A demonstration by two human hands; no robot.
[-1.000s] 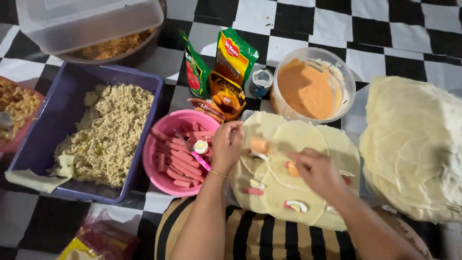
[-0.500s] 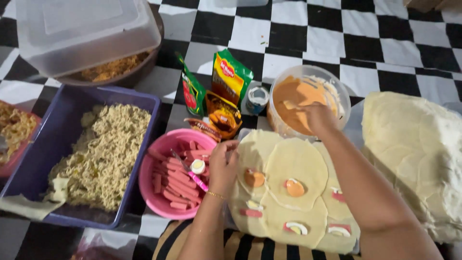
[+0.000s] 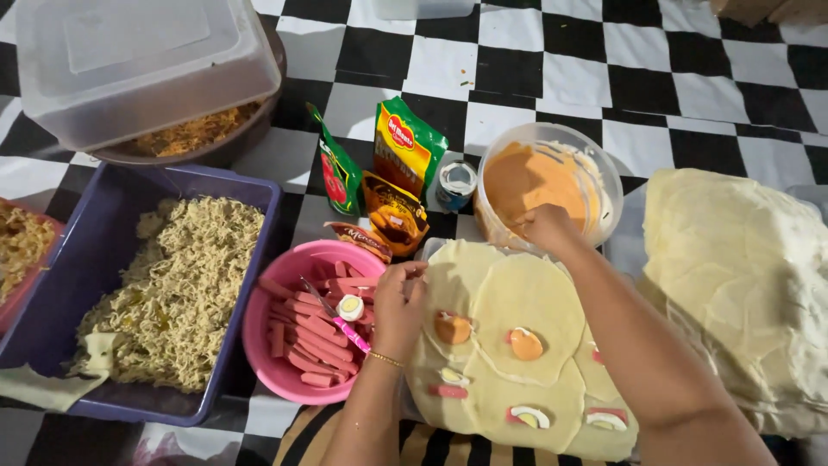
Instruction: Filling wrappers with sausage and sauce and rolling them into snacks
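Several round pale dough wrappers [image 3: 526, 293] lie on a tray in front of me, each topped with orange sauce, a boiled egg slice or a sausage strip. My left hand [image 3: 398, 300] rests at their left edge, beside the pink bowl [image 3: 263, 341] of red sausage strips; its fingers are bent and I cannot tell if they pinch anything. My right hand [image 3: 545, 226] reaches into the clear tub of orange sauce [image 3: 526, 177], fingers curled; what they hold is hidden.
A purple tray [image 3: 78, 259] holds cooked noodles [image 3: 177, 285]. Sauce sachets [image 3: 405, 160] and a small can [image 3: 455, 184] stand behind the pink bowl. A stack of wrappers [image 3: 742, 276] lies at the right. A clear lidded box [image 3: 129, 60] covers a brown bowl on the checkered floor.
My right hand moved from the wrappers up to the tub of orange sauce. The left hand stayed by the pink bowl. The camera moved closer.
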